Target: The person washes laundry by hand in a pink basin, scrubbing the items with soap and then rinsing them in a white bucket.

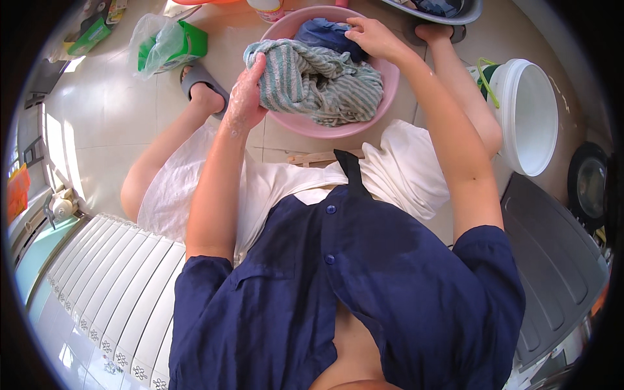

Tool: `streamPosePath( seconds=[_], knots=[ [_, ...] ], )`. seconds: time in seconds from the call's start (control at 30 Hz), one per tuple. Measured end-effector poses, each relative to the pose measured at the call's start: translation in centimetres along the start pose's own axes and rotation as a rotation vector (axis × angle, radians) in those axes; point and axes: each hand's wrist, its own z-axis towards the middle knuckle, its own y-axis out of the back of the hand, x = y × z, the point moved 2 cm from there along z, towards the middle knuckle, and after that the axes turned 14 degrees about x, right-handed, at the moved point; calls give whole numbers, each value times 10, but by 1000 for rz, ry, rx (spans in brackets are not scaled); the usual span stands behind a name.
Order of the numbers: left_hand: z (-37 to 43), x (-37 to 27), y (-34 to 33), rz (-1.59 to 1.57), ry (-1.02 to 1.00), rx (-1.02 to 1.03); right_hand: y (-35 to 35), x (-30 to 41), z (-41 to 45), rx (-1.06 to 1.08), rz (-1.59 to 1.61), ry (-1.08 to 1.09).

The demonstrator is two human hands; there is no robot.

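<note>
A pink plastic basin (pixel 336 130) stands on the tiled floor between my legs. In it lies a wet towel with green and whitish stripes (pixel 317 80), bunched up and reaching over the basin's near left side. My left hand (pixel 249 95), with suds on the wrist, grips the towel's left end, thumb on top. Behind the towel a dark blue cloth (pixel 324 34) is heaped in the basin. My right hand (pixel 370 36) is over the basin's far right part at the blue cloth, fingers bent; whether they pinch any fabric cannot be told.
A white bucket (pixel 531 117) with a green handle lies tipped at the right. A green container (pixel 195 41) with a clear plastic bag stands at the upper left. Beyond the pink basin are a white tub (pixel 267 9) and a grey basin (pixel 438 18). A white radiator (pixel 122 273) is at lower left.
</note>
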Motion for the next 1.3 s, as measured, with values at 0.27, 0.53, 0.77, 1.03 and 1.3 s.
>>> streamPosePath(
  seconds=[0.27, 0.53, 0.77, 1.03, 1.3],
  knots=[
    [-7, 21, 38, -144, 74, -132, -102, -49, 9, 179, -416, -148],
    [-14, -13, 44, -188, -54, -216, 10, -13, 10, 190, 743, 26],
    [-11, -16, 41, -126, 81, -116, 101, 50, -28, 207, 816, 20],
    [14, 14, 80, -74, 196, -82, 87, 3, 7, 404, 887, -19],
    [16, 36, 94, 11, 276, -204, -23, -65, -18, 152, -325, -362]
  ],
)
